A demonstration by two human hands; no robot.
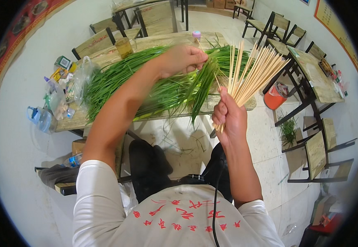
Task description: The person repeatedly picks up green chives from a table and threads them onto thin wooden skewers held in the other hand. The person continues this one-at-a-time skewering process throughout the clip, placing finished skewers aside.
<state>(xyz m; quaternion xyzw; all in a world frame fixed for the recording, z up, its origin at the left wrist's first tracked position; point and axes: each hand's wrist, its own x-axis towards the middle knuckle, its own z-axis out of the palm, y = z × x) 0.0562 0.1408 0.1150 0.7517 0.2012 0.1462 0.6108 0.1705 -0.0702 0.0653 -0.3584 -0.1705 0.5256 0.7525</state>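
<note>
My right hand [230, 115] grips a thick, fanned bundle of bamboo skewers [253, 77] by its lower end, with the sharp tips pointing up and away. One thin skewer [217, 81] stands apart at the thumb and runs up into a folded bunch of green chives [204, 85]. At the top of that bunch, the fingertips of my left hand [186, 60] pinch it; a skewer end shows just above them. Beneath my left forearm a large heap of long chives [117, 81] covers much of the wooden table [74, 123]. The left palm is hidden.
On the table are an amber mug [123, 48], a jar with a pink lid [196, 35], plastic bags [84, 74] and a blue-topped jug [41, 119]. An orange bin [275, 95] stands on the floor to the right, near chairs [316, 154]. Loose leaves [182, 143] litter the floor.
</note>
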